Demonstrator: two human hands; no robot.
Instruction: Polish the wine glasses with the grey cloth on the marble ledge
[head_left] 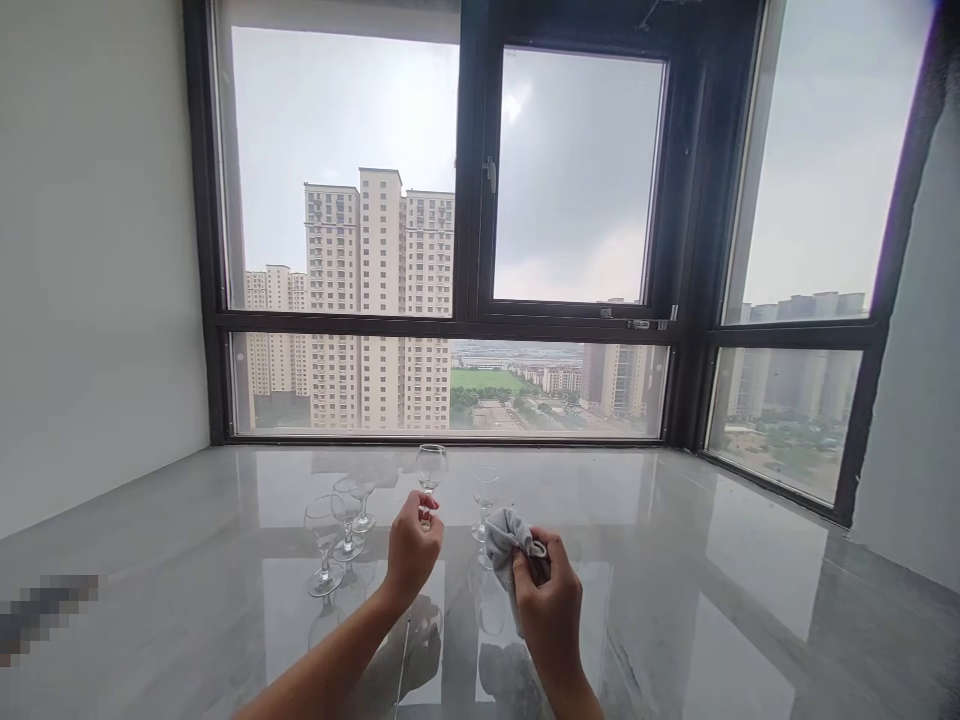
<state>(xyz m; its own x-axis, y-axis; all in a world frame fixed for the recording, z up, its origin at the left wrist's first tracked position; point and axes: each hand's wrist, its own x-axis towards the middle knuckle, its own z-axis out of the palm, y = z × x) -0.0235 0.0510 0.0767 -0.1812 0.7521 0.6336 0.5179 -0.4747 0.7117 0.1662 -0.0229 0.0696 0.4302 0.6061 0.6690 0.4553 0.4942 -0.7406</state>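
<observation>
Because your left hand (416,545) has the raised wine glass (431,462) only by its slim stem, the fingers pinched around it, the bowl could twist or tip if that pinch loosens or anything presses on the rim from one side. Your right hand (551,595), to the right of the raised glass and nearer to you, has its fingers pressed together on a bunched gray cloth (507,535). Loose folds hang from that bundle, and they could snag the other wine glass (486,483), which stands to the right of the raised one, partly hidden by the cloth; a sideways sweep of the right hand would be the likely cause. To the left of the raised glass, three wine glasses (347,505) stand close together, overlapping in this view, so you cannot tell whether they touch; a swing of your left forearm could knock one into the next. The glossy tiled window ledge (645,620) beneath looks hard and slick, so a toppled glass would probably slide or chip. Whether the raised glass's foot touches it, your hand hides.
</observation>
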